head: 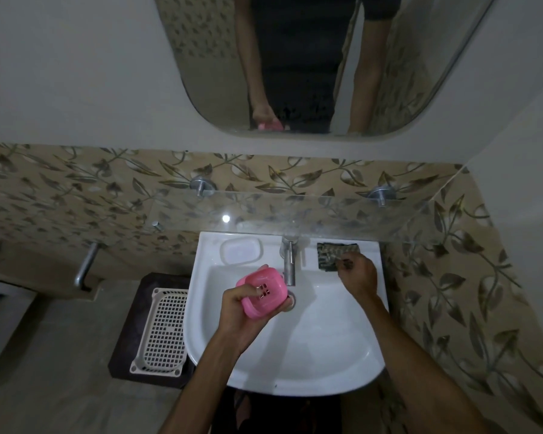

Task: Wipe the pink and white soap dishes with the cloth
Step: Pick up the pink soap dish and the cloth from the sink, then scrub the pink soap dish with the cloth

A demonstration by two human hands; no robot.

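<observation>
A dim bathroom: a white basin (295, 355) with a steel tap (289, 264) sits under a glass shelf (295, 211) on two metal brackets. Leaf-patterned tiles (76, 189) line the wall, plain pale wall above, with a rounded mirror (201, 73). On the floor left, a white mesh basket (163, 330) rests on a dark mat (129, 339)

White sink (326, 355). White soap dish (240, 251) on its back-left corner. Dark patterned cloth (334, 253) on its back-right corner.
</observation>
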